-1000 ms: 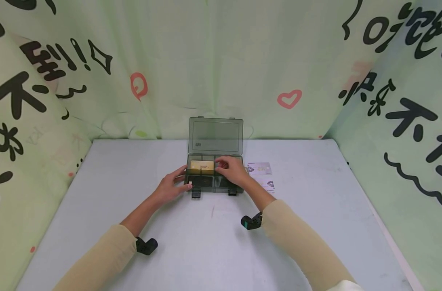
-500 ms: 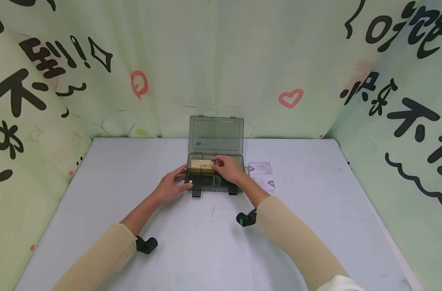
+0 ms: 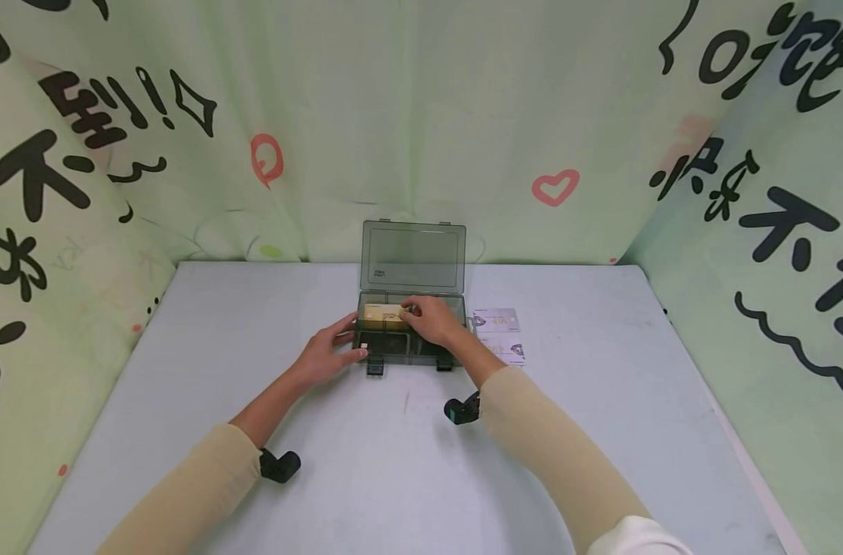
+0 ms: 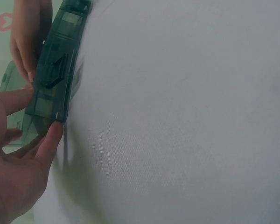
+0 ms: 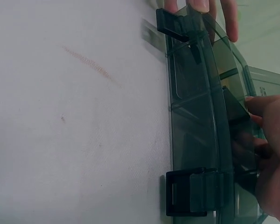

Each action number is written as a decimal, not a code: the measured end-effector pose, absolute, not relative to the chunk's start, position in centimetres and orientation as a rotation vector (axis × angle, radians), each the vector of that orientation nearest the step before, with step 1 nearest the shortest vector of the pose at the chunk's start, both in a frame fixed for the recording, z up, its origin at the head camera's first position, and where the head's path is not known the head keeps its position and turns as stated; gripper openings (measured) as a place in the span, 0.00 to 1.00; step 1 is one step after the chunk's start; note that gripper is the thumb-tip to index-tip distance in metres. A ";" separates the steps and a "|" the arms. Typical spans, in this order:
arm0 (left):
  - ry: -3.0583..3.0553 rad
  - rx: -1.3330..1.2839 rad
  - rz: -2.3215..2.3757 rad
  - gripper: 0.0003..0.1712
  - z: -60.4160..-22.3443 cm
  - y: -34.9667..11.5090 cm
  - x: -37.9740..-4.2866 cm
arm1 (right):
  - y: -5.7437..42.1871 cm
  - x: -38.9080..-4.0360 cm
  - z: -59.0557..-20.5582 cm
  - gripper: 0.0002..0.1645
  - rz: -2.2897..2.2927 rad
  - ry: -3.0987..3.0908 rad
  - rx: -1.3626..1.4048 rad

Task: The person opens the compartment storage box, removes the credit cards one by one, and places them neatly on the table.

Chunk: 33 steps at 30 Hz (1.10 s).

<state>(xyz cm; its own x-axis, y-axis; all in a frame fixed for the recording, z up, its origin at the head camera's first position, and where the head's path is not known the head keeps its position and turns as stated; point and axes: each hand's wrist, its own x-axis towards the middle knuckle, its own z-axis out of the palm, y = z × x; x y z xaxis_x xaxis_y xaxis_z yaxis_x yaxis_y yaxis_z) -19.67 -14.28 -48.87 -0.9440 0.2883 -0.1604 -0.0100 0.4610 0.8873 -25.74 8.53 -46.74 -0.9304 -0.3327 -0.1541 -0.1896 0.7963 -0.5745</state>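
The left hand gripped the left end of the smoky case. The right hand, fingers bent, was at the right end of the yellow pack in the case's far left part; whether it pinched the pack could not be told. The lid stood raised at the far side; lilac slips lay rightward on the white table.

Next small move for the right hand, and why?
Probably pinch the right end of the yellow piece: the right hand is at that end, contact unclear; the left hand holds the left end of the case, and its lid stands open.
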 end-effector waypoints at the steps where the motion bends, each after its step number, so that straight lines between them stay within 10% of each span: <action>1: 2.426 0.237 1.477 0.45 -48.9 -14.3 -19.7 | 8.5 -25.8 -46.8 0.21 -0.820 2.743 -0.411; 33: 2.431 0.221 1.478 0.45 -48.9 -14.3 -19.7 | 7.7 -26.7 -46.9 0.25 -0.685 2.658 -0.355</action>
